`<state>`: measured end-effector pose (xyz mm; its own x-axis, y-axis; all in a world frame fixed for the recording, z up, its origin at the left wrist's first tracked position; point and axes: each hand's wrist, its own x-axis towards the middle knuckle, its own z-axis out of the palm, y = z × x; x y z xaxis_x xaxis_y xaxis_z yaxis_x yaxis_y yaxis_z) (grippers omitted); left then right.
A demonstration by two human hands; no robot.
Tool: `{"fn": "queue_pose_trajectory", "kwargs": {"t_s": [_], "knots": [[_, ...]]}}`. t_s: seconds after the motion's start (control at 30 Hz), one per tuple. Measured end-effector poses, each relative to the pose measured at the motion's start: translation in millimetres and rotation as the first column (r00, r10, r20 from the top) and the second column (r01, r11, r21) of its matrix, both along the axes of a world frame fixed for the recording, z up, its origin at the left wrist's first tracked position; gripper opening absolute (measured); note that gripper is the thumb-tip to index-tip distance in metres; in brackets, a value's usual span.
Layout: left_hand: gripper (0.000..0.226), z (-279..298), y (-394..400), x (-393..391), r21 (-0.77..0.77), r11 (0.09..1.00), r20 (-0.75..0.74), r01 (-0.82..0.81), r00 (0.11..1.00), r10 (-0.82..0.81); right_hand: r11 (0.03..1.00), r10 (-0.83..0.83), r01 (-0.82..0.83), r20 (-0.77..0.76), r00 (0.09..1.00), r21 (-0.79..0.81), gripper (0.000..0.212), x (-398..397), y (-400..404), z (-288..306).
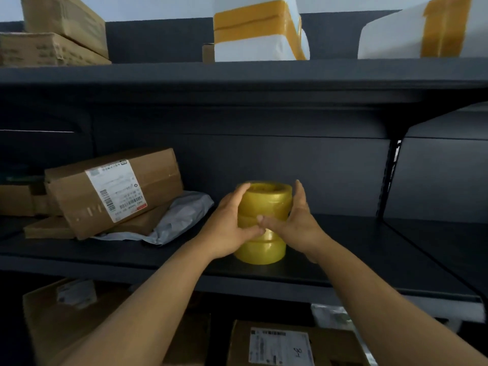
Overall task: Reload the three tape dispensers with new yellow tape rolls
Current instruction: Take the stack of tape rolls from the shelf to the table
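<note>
- Foreground, lowest shelf level: a labelled cardboard box (287, 344) lies below the forearms, with a second brown carton (74, 313) to its left.
- Left hand (229, 223) — fingers curled round the left side of the stack of yellow tape rolls (264, 223), thumb across its front.
- Right hand (295, 220) — palm and fingers pressed to the stack's right side, thumb meeting the left thumb in front.
- The stack stands upright on the dark middle shelf (343, 249), its rolls one on another.
- Left on the same shelf: a tilted parcel with a shipping label (113, 191) rests on a grey poly mailer (179, 217).
- Top shelf: white packages banded with yellow tape (258, 30).
</note>
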<state>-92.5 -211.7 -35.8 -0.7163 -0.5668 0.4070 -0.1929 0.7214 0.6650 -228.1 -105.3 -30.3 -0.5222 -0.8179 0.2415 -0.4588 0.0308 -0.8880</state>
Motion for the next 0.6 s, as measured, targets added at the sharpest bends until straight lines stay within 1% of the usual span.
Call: {"fn": "queue_pose_trajectory", "kwargs": {"t_s": [0.13, 0.2, 0.27, 0.33, 0.43, 0.53, 0.6], "knots": [[0.085, 0, -2, 0, -0.049, 0.998, -0.117, -0.027, 0.993, 0.021, 0.994, -0.086, 0.084, -0.023, 0.996, -0.077, 0.122, 1, -3, -1], [0.079, 0, -1, 0, -0.052, 0.997, -0.172, -0.058, 0.984, 0.048, 0.990, -0.120, 0.113, -0.080, 0.990, -0.088, 0.117, 5, -2, 0], [0.079, 0, -1, 0, -0.046, 0.995, -0.196, -0.085, 0.978, 0.075, 0.991, -0.128, 0.119, -0.136, 0.982, -0.068, 0.112, 7, -2, 0], [0.089, -2, -1, 0, -0.011, 0.995, -0.202, -0.096, 0.975, 0.091, 0.991, -0.128, 0.121, -0.158, 0.979, -0.050, 0.108, 9, -1, 0], [0.118, -3, -2, -1, 0.092, 0.993, -0.163, -0.072, 0.983, 0.086, 0.993, -0.115, 0.111, -0.135, 0.984, -0.036, 0.110, 9, -2, -2], [0.135, -7, 0, -4, 0.181, 0.983, -0.080, -0.013, 0.996, 0.028, 1.000, -0.022, 0.022, -0.039, 0.999, 0.014, 0.129, 8, -4, -7], [0.141, -11, 3, -7, 0.223, 0.975, -0.072, 0.006, 0.997, 0.011, 0.999, 0.018, -0.018, -0.005, 1.000, 0.031, 0.140, 7, -5, -10]]}}
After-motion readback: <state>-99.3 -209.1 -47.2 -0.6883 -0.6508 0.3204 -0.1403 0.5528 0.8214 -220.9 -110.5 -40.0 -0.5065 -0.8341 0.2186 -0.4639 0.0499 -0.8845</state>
